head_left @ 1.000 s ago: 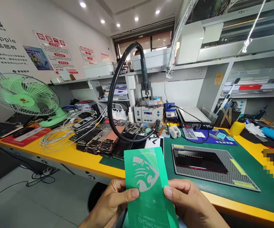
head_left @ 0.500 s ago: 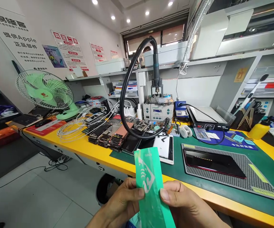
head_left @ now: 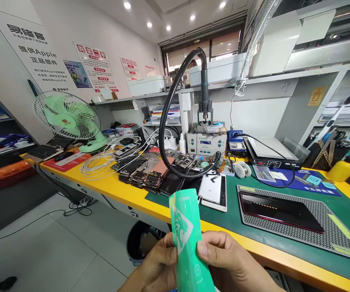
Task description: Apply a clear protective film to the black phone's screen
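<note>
Both hands hold a glossy green film sheet [head_left: 188, 239], bent lengthwise, with a pale printed logo and the word CLEAR at its top. My left hand [head_left: 159, 259] pinches its left edge between thumb and fingers. On the opposite edge, my right hand [head_left: 223, 255] grips it the same way. The sheet stands upright in front of the bench edge, its lower end cut off by the frame. To the right, a dark phone [head_left: 280, 211] with a red rim lies on a grey perforated mat [head_left: 323, 207].
A black cable loop [head_left: 163, 117] arches up from the grey rework station [head_left: 207, 144]. Stacked phone parts [head_left: 146, 172] and white cables [head_left: 99, 162] crowd the yellow bench, with a green fan [head_left: 68, 117] at left. Below stands a black bin [head_left: 134, 243].
The view has swung slightly left, so the bench appears further right. The film sheet has turned and curves more; both hands still grip its edges.
</note>
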